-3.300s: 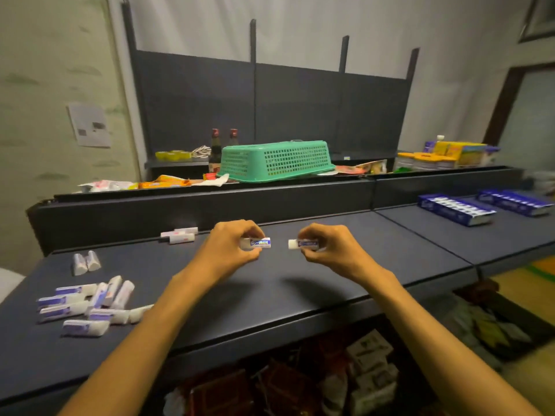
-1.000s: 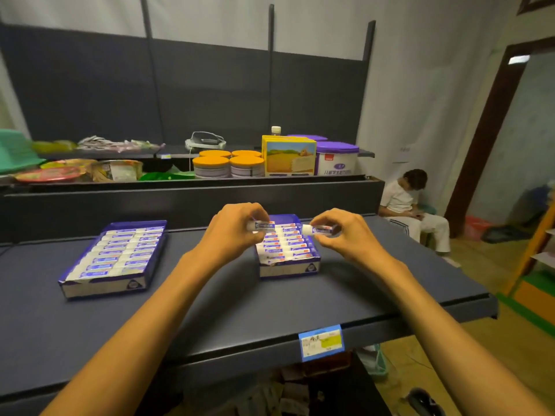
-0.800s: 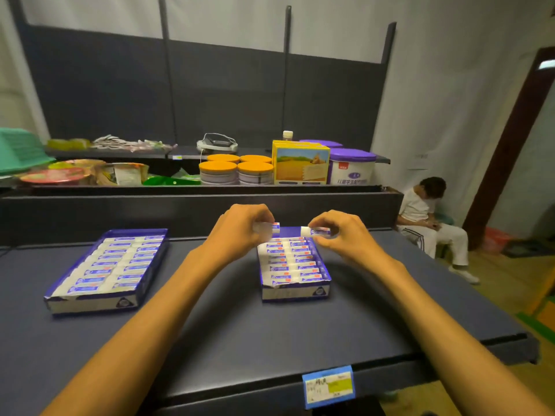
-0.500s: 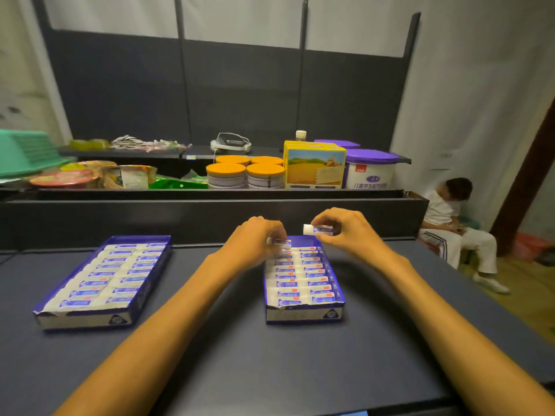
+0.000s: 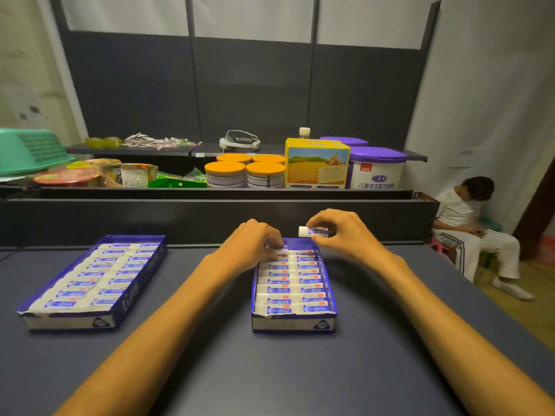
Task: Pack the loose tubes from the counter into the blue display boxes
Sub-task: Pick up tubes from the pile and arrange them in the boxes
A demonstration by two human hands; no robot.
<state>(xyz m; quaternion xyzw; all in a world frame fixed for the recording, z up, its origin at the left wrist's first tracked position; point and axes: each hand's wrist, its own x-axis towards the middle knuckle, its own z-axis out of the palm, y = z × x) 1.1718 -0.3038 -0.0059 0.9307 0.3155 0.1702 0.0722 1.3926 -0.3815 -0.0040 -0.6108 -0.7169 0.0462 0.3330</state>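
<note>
Dark counter (image 5: pixel 210 370) in front of me, a raised shelf (image 5: pixel 210 195) behind it carrying orange-lidded tins (image 5: pixel 229 174), a yellow carton (image 5: pixel 316 163) and a purple-lidded tub (image 5: pixel 377 169). Left blue display box (image 5: pixel 90 283) sits on the counter, its rows filled with white tubes. Right blue display box (image 5: pixel 292 288) lies well apart from it, directly ahead, packed in two columns up to the far end. My left hand (image 5: pixel 252 244) reaches into the far left corner of this box, fingers curled down onto a tube (image 5: pixel 277 252) there; whether they pinch it or only press it, I cannot tell. My right hand (image 5: pixel 342 232) pinches a second tube (image 5: pixel 313 231) between thumb and fingertips, held level just above the box's far right corner.
</note>
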